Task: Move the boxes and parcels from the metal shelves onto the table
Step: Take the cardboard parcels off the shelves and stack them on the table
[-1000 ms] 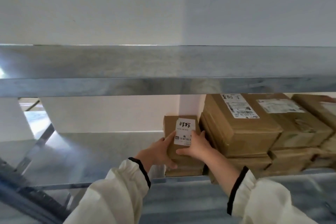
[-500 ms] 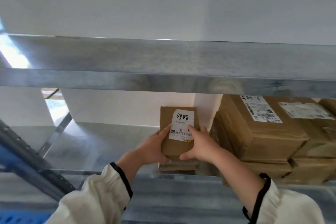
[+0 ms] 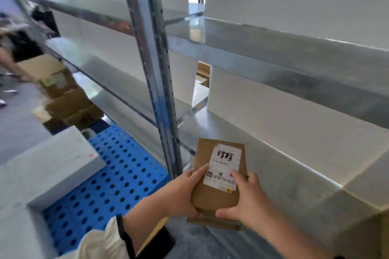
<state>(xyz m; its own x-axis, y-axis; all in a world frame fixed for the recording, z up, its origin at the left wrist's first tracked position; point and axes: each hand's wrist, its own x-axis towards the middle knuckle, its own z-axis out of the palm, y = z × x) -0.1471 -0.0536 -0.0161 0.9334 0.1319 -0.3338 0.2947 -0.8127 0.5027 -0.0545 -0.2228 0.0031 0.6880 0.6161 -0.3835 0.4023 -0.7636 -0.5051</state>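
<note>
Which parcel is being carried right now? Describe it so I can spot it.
Start at the grey metal shelf upright mid-frame. Just right of its foot, both hands hold a small flat brown parcel. Unlike the boxes piled far left, its white label bears large black handwriting.

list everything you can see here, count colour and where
small parcel: one, brown card with a white label, held in both hands at lower centre; a second brown piece shows under it
metal shelves: grey, several levels, across the right and centre
upright post: one, grey with a blue mark, centre
pallet: one, blue with holes, on the floor lower left
cardboard boxes: brown, stacked at left, count unclear
box behind the shelves: brown, seen through a gap
left hand: grips the parcel's left edge
right hand: grips its right edge
</note>
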